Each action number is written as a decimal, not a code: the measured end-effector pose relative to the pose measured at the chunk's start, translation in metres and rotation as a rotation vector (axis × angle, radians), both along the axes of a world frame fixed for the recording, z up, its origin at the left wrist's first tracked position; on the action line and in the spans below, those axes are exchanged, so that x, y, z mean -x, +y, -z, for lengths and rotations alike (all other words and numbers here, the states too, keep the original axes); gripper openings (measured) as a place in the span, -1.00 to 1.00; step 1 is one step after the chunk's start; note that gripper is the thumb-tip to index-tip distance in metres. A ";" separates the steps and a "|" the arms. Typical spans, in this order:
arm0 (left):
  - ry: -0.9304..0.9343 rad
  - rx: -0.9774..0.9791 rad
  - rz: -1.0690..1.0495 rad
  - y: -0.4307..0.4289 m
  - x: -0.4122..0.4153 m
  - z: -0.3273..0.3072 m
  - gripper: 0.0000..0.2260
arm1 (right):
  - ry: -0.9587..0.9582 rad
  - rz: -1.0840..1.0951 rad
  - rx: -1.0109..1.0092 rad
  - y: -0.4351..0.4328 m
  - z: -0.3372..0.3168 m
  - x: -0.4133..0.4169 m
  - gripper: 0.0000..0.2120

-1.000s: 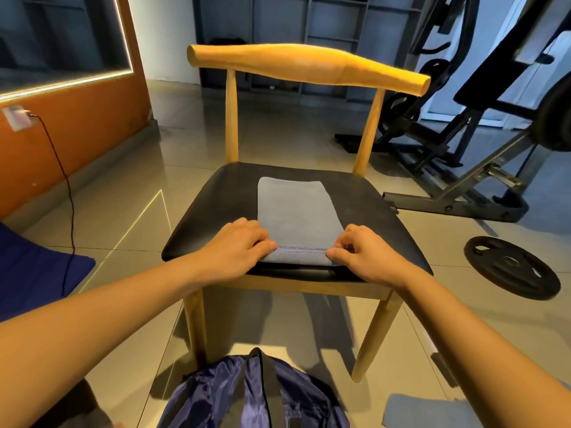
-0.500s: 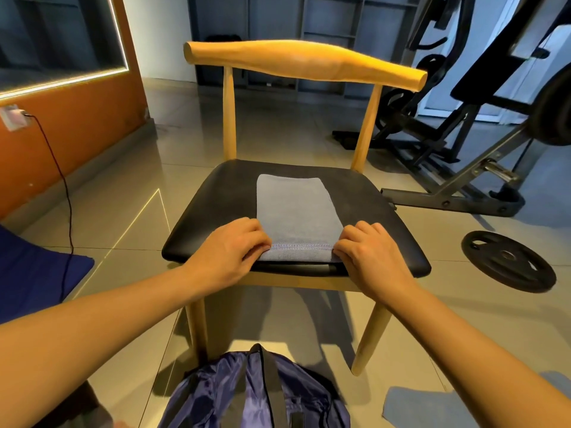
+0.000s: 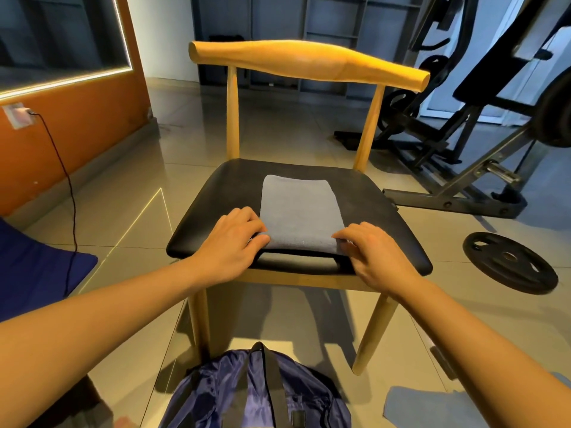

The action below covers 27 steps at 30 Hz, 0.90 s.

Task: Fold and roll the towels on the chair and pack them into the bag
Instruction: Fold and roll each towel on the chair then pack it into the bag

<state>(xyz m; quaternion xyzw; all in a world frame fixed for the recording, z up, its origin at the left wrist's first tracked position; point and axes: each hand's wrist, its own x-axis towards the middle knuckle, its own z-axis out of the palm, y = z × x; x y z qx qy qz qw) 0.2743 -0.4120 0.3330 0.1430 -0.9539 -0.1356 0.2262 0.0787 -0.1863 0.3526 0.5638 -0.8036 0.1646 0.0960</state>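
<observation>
One wooden chair (image 3: 222, 205) with a black seat stood on the tiled floor and served as the work surface. The blue bag (image 3: 256, 393) lay on the floor directly before the chair, probably so that a finished roll could be dropped in with a short move. The folded grey towel (image 3: 298, 211) lay flat on the middle of the seat as a narrow strip. Its long axis ran away from the person, which suited rolling from the near end. A second grey cloth (image 3: 432, 406) lay on the floor at lower right. The left hand (image 3: 230, 245) and right hand (image 3: 375, 251) sat at the towel's near corners, one per side, likely to keep the roll even. Both sets of fingers (image 3: 349, 233) were curled and pinched the near edge, which appeared turned up into a first turn.
</observation>
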 end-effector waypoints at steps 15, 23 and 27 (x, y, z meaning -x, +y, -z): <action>0.058 -0.264 -0.067 -0.003 0.012 -0.021 -0.97 | 0.099 -0.027 0.093 -0.013 0.002 -0.004 -0.95; 0.036 0.231 0.135 -0.015 0.002 0.001 -0.64 | 0.111 -0.032 -0.001 0.001 0.010 -0.002 -0.82; 0.006 0.071 0.058 -0.011 0.007 -0.006 -0.74 | 0.000 -0.007 -0.064 -0.004 -0.004 -0.004 -0.85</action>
